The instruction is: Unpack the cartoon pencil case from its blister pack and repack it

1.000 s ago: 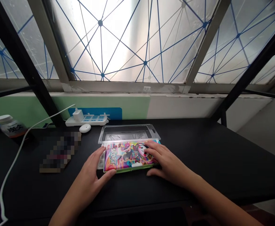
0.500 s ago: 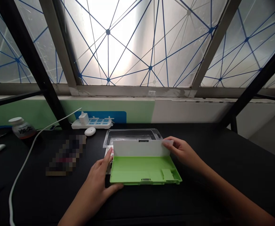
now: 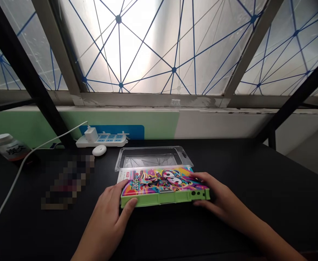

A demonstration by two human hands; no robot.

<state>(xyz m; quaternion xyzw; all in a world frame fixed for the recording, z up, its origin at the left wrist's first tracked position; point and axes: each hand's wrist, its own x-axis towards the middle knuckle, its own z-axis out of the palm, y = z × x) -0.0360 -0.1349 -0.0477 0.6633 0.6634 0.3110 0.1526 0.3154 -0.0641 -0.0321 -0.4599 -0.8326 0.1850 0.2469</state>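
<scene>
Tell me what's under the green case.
At the back left of the green case, a white card pokes out above the black desk. The case covers the rest: how far the card runs and whatever else lies beneath.

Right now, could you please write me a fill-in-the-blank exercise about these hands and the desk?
The left hand and right hand hold a printed case that is ____, cover up. Its edge is ____. The clear plastic tray lies ____ the case, farther from the person. The bottle has a ____ cap.

Missing words: closed; green; behind; white.
</scene>
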